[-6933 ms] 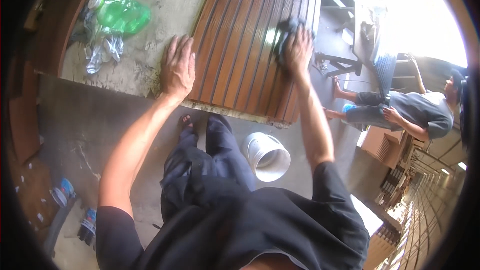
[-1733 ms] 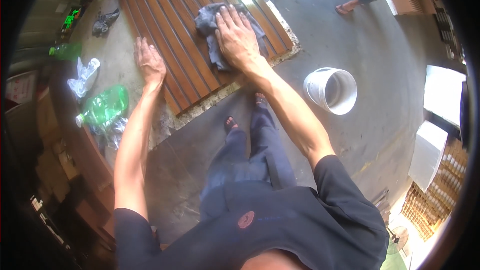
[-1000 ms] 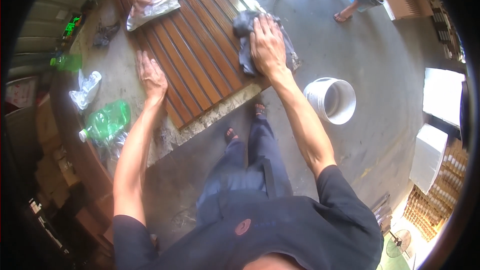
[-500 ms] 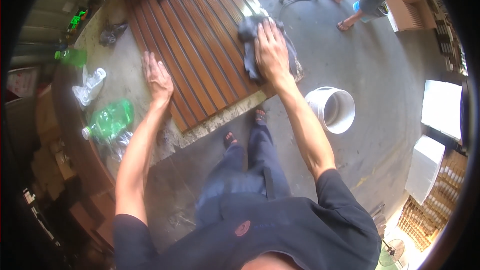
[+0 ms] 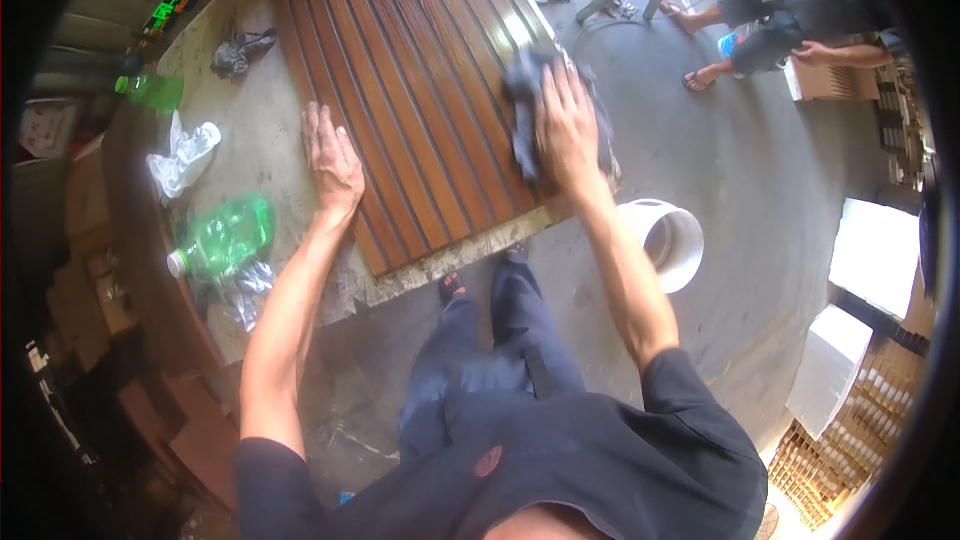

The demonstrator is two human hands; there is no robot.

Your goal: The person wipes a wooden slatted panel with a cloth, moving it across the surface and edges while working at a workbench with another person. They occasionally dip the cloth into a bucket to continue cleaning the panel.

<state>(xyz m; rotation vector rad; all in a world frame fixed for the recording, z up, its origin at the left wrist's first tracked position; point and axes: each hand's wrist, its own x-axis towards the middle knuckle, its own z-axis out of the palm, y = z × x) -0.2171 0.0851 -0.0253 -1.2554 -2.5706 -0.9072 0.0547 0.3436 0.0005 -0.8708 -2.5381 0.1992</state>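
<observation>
Right hand (image 5: 568, 130) flat and spread on a crumpled dark grey cloth rag (image 5: 525, 115), pressing it onto the grooved reddish-brown wooden slat panel (image 5: 420, 90) near the panel's right edge. Not pinched or balled up: palm down, fingers splayed, rag trapped under the palm and spilling out beyond the fingertips. Left hand (image 5: 332, 158) open too, holding nothing, lying flat at the panel's left edge, partly on the wood and partly on the rough grey concrete tabletop (image 5: 260, 155).

Soft, limp, light stuff, that rag; probably bunches and slides unless kept under a flat palm, so best taken in the middle of the wad. Panel looks stiff and fairly heavy, glossy on the ridges, with long parallel grooves likely to snag loose folds. Likely slick where shiny, so a steadying hand at its edge makes sense.

Off to the left on the tabletop: a green clear plastic bottle (image 5: 222, 238) lying on its side, crinkled clear wrap beside it, a crumpled white plastic bag (image 5: 182, 155), another dark crumpled rag (image 5: 235, 55) further up. Down on the smooth grey floor, a round white plastic bucket (image 5: 672, 240) just beside the right forearm. Top right, another person crouched (image 5: 790, 10) well apart, by a cardboard box.
</observation>
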